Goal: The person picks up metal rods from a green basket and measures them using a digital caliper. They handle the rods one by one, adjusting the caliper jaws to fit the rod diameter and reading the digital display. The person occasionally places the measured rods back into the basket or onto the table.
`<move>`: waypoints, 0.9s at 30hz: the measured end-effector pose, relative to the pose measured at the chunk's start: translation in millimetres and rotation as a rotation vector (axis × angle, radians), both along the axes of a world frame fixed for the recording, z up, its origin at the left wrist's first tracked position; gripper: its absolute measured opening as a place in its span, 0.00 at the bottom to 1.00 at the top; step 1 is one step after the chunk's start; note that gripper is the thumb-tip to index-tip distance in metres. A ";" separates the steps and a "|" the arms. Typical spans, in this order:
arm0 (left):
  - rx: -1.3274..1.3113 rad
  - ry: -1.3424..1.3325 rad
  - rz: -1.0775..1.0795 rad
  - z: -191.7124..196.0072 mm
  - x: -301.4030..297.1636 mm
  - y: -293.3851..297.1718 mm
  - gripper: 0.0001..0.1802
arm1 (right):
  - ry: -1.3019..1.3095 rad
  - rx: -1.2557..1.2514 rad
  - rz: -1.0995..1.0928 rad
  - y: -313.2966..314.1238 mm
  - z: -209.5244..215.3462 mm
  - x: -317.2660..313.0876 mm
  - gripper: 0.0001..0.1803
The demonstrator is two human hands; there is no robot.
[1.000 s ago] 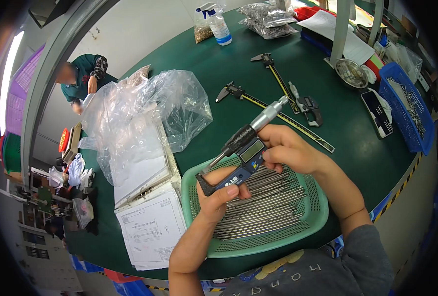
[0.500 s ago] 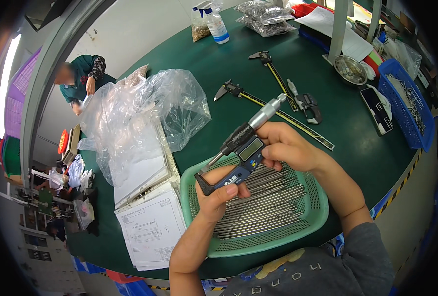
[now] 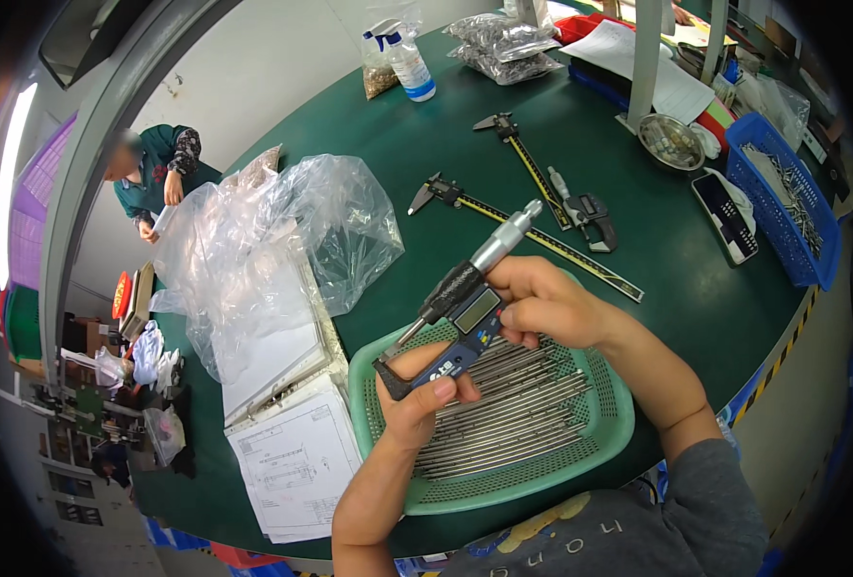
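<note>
A digital micrometer (image 3: 471, 310), dark-framed with a silver thimble, is held at a slant in both my hands. My left hand (image 3: 420, 399) grips its U-shaped frame near the anvil, thumb across the front. The fingers of my right hand (image 3: 551, 306) are closed on the body beside the display, below the thimble. No part shows clearly between the measuring faces. Beneath both hands, a green plastic basket (image 3: 611, 444) holds many thin metal rods (image 3: 508, 423) lying side by side.
Farther back lie two calipers (image 3: 532, 168) (image 3: 542, 236) and a second micrometer (image 3: 588, 213). Drawings (image 3: 296, 457) and a clear plastic bag (image 3: 349, 231) are at left. A phone (image 3: 724, 219), metal bowl (image 3: 671, 144) and blue basket (image 3: 815, 264) sit right. A co-worker (image 3: 157, 168) is far left.
The view has shifted slightly, so the table's contents sit a little differently in it. Both hands keep their hold on the micrometer, with little visible movement.
</note>
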State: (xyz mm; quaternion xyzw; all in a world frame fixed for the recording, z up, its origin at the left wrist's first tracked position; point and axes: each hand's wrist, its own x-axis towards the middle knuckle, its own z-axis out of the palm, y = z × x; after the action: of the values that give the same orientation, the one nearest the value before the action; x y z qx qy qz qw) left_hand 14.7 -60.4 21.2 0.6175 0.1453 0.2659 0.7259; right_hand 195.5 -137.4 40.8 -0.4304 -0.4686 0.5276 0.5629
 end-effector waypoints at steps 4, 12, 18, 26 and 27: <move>0.017 0.003 -0.011 0.2 -0.4 -0.3 0.25 | 0.006 0.009 0.004 0.7 -1.2 -0.3 0.21; 0.011 -0.010 0.005 -1.5 0.0 -1.6 0.24 | 0.018 -0.001 -0.006 1.2 -1.8 0.6 0.20; 0.013 0.028 0.003 -2.4 1.8 -3.5 0.23 | 0.004 -0.034 -0.038 2.7 -2.1 1.3 0.19; 0.024 0.038 -0.003 -2.9 0.9 -1.2 0.24 | 0.036 -0.042 -0.022 5.3 -7.7 3.3 0.17; 0.026 0.044 0.004 -2.5 1.3 -2.6 0.24 | 0.033 -0.036 -0.022 4.5 -8.1 3.2 0.17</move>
State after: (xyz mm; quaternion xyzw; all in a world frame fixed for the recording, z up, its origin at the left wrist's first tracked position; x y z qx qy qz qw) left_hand 16.1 -62.9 18.8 0.6322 0.1589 0.2557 0.7140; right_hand 198.8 -132.8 32.7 -0.4369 -0.4447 0.5368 0.5685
